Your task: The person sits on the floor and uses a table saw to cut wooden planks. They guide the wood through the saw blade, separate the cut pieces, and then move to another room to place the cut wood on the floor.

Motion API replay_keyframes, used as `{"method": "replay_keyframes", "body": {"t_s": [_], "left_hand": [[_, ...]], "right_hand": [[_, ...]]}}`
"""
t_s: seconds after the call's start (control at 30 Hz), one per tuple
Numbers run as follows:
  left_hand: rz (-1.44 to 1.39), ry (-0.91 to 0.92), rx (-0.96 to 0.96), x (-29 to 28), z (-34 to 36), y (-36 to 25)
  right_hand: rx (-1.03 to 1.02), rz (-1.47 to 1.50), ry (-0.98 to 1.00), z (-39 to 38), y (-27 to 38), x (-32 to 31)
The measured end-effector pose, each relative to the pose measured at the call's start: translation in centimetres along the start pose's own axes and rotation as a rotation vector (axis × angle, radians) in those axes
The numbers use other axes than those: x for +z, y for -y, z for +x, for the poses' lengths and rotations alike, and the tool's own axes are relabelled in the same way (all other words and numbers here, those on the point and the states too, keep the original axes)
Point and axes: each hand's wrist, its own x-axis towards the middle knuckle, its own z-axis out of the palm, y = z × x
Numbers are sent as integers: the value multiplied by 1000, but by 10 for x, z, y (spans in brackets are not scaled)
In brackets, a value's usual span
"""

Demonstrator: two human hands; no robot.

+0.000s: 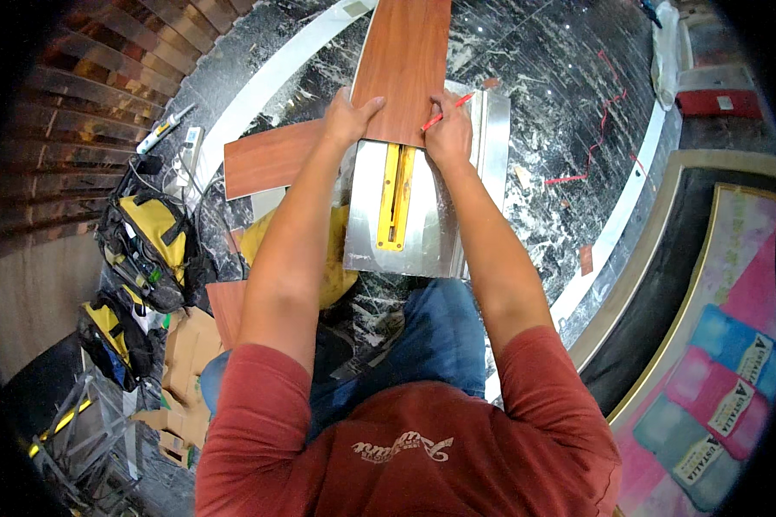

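A reddish-brown wood-look plank lies lengthwise, pointing away from me, its near end over the silver metal top of a table saw. A yellow slotted insert runs down that metal top, just below the plank's end. My left hand is closed on the plank's left edge, thumb on top. At the right edge, my right hand holds a red pencil and rests against the plank. Part of a second plank shows beneath my left forearm, left of the saw.
Black-and-yellow tool bags and torn cardboard lie on the left. Farther up is a caulking gun. Red line and a small wood offcut lie on the dusty dark floor at right. A framed panel borders the right.
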Motion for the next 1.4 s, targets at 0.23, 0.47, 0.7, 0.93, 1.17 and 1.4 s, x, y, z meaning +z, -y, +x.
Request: {"method": "replay_keyframes", "body": {"t_s": [0.23,0.47,0.7,0.93,1.17,1.4], "left_hand": [[-82,21,-12,-2,-1,9],[-23,5,-36,-9,-7,9],[4,5,1,-11,-14,7],[43,28,51,-5,-11,16],[95,28,42,-8,-18,8],[105,-7,54,-9,-21,12]], "right_hand": [[43,-40,55,-4,-1,3],[2,-54,15,-12,8,3],[50,-108,78,-12,5,3],[-5,-127,72,-15,2,3],[42,-150,55,-20,-4,7],[70,-208,68,-22,5,6]]}}
